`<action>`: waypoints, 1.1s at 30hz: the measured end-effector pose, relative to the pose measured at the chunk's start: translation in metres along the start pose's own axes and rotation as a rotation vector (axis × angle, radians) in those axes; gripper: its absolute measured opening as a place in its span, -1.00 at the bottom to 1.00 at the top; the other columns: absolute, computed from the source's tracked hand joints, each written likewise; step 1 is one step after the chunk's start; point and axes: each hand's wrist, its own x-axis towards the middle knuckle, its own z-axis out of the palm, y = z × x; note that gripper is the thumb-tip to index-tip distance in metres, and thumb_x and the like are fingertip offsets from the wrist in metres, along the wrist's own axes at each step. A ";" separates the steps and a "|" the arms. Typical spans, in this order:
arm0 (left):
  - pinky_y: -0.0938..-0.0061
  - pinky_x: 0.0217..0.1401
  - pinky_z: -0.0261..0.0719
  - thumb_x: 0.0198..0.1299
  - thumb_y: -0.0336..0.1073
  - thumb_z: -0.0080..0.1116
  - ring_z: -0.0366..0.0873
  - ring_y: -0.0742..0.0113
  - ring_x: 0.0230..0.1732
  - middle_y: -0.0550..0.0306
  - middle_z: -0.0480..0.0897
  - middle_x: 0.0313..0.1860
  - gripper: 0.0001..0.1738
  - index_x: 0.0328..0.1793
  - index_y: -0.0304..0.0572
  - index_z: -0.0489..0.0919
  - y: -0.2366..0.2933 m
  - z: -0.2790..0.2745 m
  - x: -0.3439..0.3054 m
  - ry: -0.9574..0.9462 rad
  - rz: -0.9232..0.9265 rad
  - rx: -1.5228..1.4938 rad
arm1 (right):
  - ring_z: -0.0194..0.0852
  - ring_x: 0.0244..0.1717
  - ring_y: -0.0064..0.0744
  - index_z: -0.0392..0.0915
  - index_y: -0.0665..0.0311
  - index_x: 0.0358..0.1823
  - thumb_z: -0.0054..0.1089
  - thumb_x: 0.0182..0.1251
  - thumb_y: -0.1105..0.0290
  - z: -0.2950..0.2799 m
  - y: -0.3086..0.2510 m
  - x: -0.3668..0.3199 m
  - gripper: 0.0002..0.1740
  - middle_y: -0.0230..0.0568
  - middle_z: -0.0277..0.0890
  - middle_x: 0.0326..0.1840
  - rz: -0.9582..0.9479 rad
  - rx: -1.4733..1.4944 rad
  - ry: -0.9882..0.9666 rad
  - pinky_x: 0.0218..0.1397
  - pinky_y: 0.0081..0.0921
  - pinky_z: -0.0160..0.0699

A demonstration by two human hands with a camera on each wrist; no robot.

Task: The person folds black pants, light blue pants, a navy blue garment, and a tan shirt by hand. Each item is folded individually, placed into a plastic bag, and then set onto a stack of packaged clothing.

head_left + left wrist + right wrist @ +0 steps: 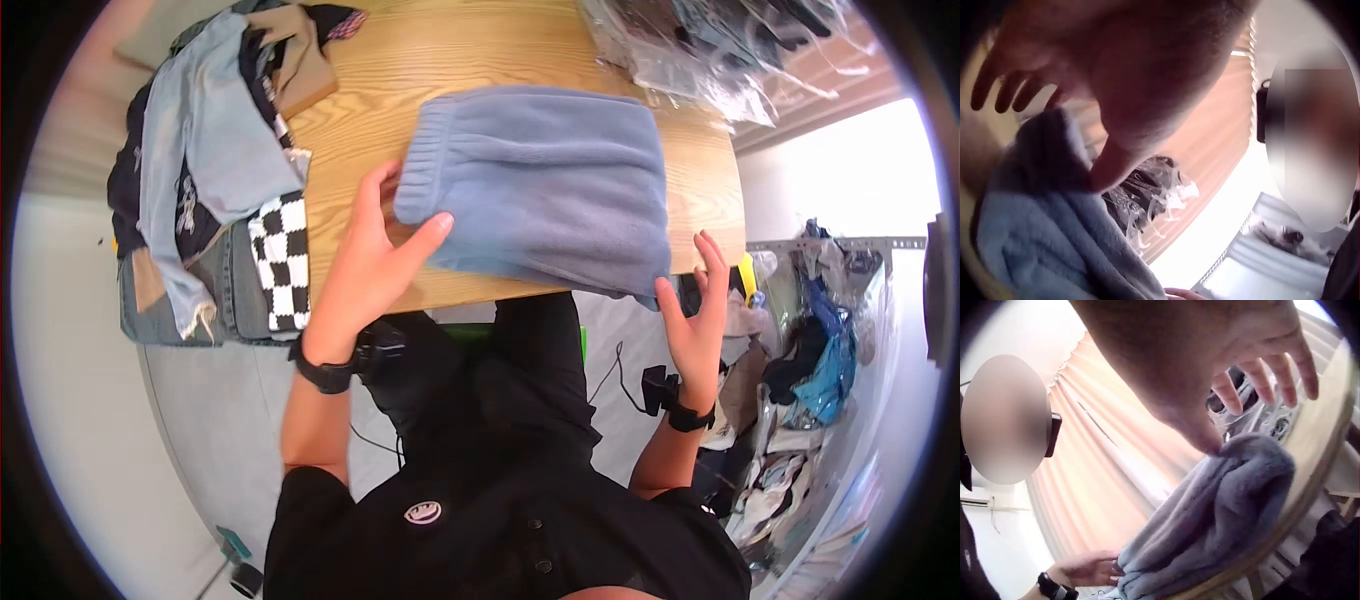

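Observation:
A folded blue fleece garment [550, 185] with a ribbed band along its left side lies at the front of the wooden table, its lower right corner hanging slightly over the edge. My left hand [368, 262] is at the ribbed side, thumb over the fabric and fingers spread beyond the edge. In the left wrist view the thumb meets the thick fleece [1054, 219], fingers loosely extended. At the lower right corner is my right hand [698, 320], its thumb tip against the fleece and its fingers straight and apart. The right wrist view shows the garment's bulky folded layers [1222, 506] below that thumb.
Left on the table [380, 50] lies a pile of clothes, including light blue jeans [215, 130] and a black-and-white checkered piece [280, 260]. Plastic-bagged garments [710, 45] sit at the back right. A rack with bagged clothes [810, 350] stands beyond the right edge.

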 end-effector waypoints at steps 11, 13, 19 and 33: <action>0.31 0.21 0.39 0.14 -0.08 0.21 0.46 -0.06 0.12 -0.24 0.52 0.07 -0.40 0.19 -0.35 0.38 0.039 0.012 0.155 -0.681 0.260 0.573 | 0.59 -0.30 -0.48 0.03 0.32 0.38 0.07 0.36 0.45 0.015 0.017 -0.030 -0.39 -0.17 0.48 -0.17 0.570 0.847 -0.201 -0.18 -0.57 0.56; 0.33 0.15 0.41 0.18 -0.06 0.18 0.50 0.00 0.06 -0.20 0.55 0.00 -0.44 0.15 -0.36 0.40 0.025 0.008 0.155 -0.678 0.258 0.601 | 0.59 -0.39 -0.47 0.08 0.32 0.34 0.05 0.38 0.42 0.016 0.018 -0.029 -0.44 -0.18 0.53 -0.31 0.626 0.875 -0.241 -0.26 -0.55 0.59; 0.33 0.05 0.44 0.28 -0.04 0.06 0.54 0.03 -0.06 -0.22 0.58 -0.10 -0.49 0.04 -0.43 0.39 0.022 -0.034 0.096 -0.668 0.034 0.865 | 0.62 -0.27 -0.41 0.05 0.36 0.38 0.03 0.37 0.49 0.020 0.034 -0.012 -0.41 -0.12 0.58 -0.23 0.527 0.758 -0.331 -0.17 -0.55 0.57; 0.33 0.35 0.17 0.33 -0.10 0.01 0.21 0.00 0.36 -0.28 0.21 0.40 -0.26 0.46 -0.42 0.05 -0.030 0.004 -0.054 -0.189 -0.300 0.011 | 0.46 0.00 -0.27 0.42 0.31 0.01 0.08 0.12 0.59 -0.142 0.147 -0.017 -0.63 -0.13 0.48 -0.03 0.148 -0.248 0.668 0.01 -0.44 0.40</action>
